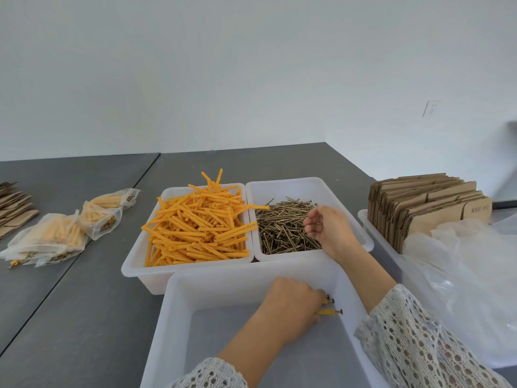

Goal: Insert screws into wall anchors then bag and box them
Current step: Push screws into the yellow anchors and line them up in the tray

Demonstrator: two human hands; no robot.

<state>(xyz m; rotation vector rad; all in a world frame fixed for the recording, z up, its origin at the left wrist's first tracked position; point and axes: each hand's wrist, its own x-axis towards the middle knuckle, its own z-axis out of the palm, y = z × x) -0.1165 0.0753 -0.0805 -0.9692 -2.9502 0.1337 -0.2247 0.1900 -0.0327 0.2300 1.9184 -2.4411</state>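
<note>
The left hand (291,306), low centre, is curled over a few anchors with screws (330,306) inside the near bin (179,317); only their heads and orange ends show past the knuckles, so their count cannot be told, and the fingers are hidden. The right hand (327,228), centre right, hovers over the screws (282,231) in the right bin (307,186), fingers loosely curled; whether it pinches a screw cannot be made out. The near bin is cut off by the bottom edge. The surface is a grey table (84,317) with a seam running up left; a plain white wall (251,65) stands behind, with a socket (431,108) at right. Orange anchors (195,222) heap the left bin (134,264), touching the screw bin. Filled bags (56,233) lie at left, beside flat cartons (14,208) cut by the frame edge. At right, more cartons (430,208) stand in a tray (366,222), partly hidden by clear plastic (470,275).
</note>
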